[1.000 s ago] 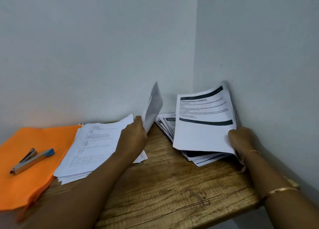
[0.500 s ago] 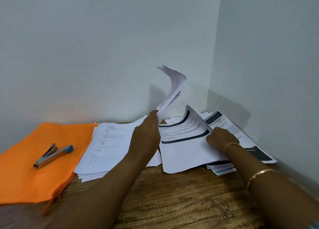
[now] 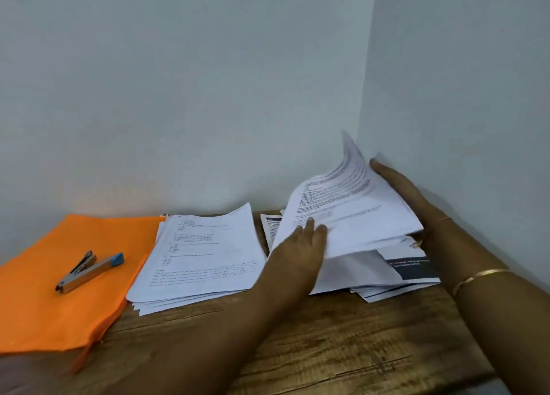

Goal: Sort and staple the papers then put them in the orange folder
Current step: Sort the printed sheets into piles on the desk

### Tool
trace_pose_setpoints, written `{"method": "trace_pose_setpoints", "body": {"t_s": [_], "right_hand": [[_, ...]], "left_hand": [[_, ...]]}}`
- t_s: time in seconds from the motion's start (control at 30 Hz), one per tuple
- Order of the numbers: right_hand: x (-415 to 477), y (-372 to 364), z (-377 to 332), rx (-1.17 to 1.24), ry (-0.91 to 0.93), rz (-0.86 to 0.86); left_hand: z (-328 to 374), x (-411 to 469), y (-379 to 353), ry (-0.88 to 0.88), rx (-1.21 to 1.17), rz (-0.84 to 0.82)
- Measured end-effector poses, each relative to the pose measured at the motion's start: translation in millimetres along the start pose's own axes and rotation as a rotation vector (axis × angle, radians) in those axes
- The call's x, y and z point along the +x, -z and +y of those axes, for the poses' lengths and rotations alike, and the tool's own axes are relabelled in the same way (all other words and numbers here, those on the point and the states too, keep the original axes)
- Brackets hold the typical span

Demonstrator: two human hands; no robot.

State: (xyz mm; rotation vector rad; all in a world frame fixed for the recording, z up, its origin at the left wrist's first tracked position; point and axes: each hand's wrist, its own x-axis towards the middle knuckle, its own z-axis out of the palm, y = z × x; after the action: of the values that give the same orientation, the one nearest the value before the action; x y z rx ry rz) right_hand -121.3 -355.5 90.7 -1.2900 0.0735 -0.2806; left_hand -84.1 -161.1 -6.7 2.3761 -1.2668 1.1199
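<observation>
Since half a second ago, both hands are working differently: the left hand (image 3: 300, 245), which was pinching a raised sheet, is now lying loose and flat-fingered against the near edge of a lifted sheaf of pages (image 3: 351, 213); the right hand (image 3: 398, 189), which was pressing the right pile down, is now supporting that sheaf from behind, palm spread, close to the wall corner (image 3: 366, 126); whether its fingers are curling round the pages is hidden.

The sheaf is standing tilted and curling over the right pile (image 3: 410, 272), which is fanning out untidily; a second, neater pile (image 3: 202, 254) is lying just left of it; the orange folder (image 3: 59, 290) is lying flat at the far left of the wooden table (image 3: 327, 350), with the stapler (image 3: 89, 272) resting on top of it.

Likely risks: neither hand appears to be gripping firmly, so the curled pages could be slipping back and mixing with sorted ones; the splayed right pile is overhanging near the table edge and could be sliding off; sorting is seemingly unfinished, stapling not begun.
</observation>
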Motion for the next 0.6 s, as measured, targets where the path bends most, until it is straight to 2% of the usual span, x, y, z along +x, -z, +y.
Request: {"method": "trace_pose_setpoints", "body": {"t_s": [0.1, 0.23, 0.3, 0.37, 0.43, 0.47, 0.6], "right_hand": [[-8, 15, 1, -0.107, -0.058, -0.032], [-20, 31, 10, -0.365, -0.242, -0.127], [-21, 34, 12, -0.519, -0.197, -0.047], [-22, 38, 15, -0.502, -0.132, 0.049], [-24, 43, 16, -0.454, -0.061, 0.095], [-25, 45, 16, -0.425, -0.033, 0.103], [-31, 42, 13, -0.294, 0.058, 0.064]], "left_hand": [[23, -7, -8, -0.092, 0.103, -0.113], [32, -13, -17, -0.177, 0.088, -0.144], [27, -13, -9, -0.192, 0.055, -0.176], [19, -12, 0, -0.194, -0.109, -0.276], [10, -12, 8, -0.012, -0.349, -0.351], [6, -11, 10, 0.075, -0.457, -0.326], [-12, 0, 14, 0.428, -0.734, -0.065]]}}
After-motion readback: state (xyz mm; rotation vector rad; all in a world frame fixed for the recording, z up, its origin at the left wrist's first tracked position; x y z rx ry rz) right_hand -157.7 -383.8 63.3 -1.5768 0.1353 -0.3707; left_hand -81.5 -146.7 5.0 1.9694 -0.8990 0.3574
